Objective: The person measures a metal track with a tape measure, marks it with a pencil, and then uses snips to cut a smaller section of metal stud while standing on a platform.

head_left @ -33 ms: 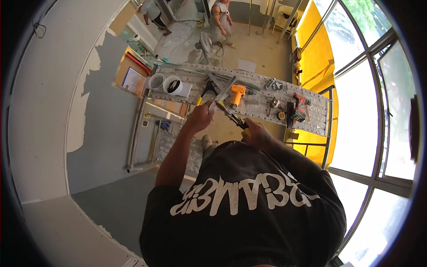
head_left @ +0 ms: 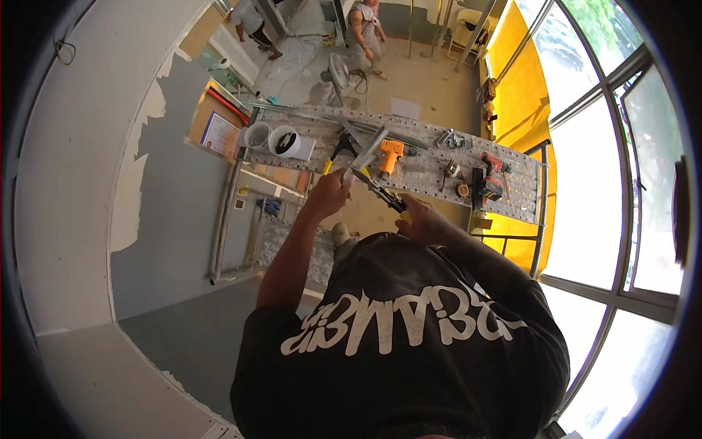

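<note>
Both hands are at the near edge of the perforated platform (head_left: 523, 203), which serves as the reference for position. The left hand (head_left: 329, 194) has its fingers closed around the near end of a metal strip (head_left: 369, 148); the strip slants up and away, over the platform's middle. The right hand (head_left: 424, 222), short of the same edge, is wrapped around the handles of a plier-type tool (head_left: 383, 193). The tool's head lies at the strip's near end, apparently against it. The jaw opening is too small to read.

Progress, as judged: strip and tool are gripped and brought together. No separated piece is discernible; whether the strip is marked or bent, and how much work remains, cannot be told.

On the platform, an orange power tool (head_left: 392, 154) lies just right of the strip, and a black-and-yellow tool (head_left: 341, 148) just left; both restrict clearance. At the platform's right end are a tape roll (head_left: 463, 190) and a red-and-black drill (head_left: 491, 189); at its left end, a white bucket (head_left: 284, 142). Beyond the platform stand a fan (head_left: 338, 71) and a person (head_left: 365, 33).
</note>
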The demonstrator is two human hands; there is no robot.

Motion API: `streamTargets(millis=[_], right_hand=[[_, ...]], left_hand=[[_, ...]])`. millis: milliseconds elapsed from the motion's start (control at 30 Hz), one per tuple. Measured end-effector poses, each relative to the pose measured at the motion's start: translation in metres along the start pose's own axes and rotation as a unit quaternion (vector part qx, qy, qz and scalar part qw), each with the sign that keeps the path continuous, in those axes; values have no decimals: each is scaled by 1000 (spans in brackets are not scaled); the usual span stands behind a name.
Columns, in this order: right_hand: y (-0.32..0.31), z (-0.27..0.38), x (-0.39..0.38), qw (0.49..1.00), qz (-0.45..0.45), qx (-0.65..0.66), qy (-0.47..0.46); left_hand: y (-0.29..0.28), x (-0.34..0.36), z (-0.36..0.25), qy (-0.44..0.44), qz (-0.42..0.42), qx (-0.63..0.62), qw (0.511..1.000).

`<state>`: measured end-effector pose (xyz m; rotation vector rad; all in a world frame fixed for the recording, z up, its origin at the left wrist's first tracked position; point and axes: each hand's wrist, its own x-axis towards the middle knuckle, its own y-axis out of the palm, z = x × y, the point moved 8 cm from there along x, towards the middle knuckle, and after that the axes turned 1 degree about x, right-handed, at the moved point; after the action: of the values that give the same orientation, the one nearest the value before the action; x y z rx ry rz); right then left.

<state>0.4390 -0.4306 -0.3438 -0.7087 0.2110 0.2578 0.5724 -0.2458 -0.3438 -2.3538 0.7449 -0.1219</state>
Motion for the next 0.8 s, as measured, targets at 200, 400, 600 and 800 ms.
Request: streamTargets(millis=[200,400,600,800], right_hand=[[-44,20,-15,1000,16,6,22],[-69,24,-28,999,-22,19,38],[-66,27,-26,1000,-17,0,-8],[-72,36,-17,999,14,-47,-10]], left_hand=[[-9,-5,23,-186,12,-331,925],[-16,-9,1,-211,29,-493,843],[-10,-14,-16,-201,30,-497,843],[-3,-14,-24,-201,38,-470,858]])
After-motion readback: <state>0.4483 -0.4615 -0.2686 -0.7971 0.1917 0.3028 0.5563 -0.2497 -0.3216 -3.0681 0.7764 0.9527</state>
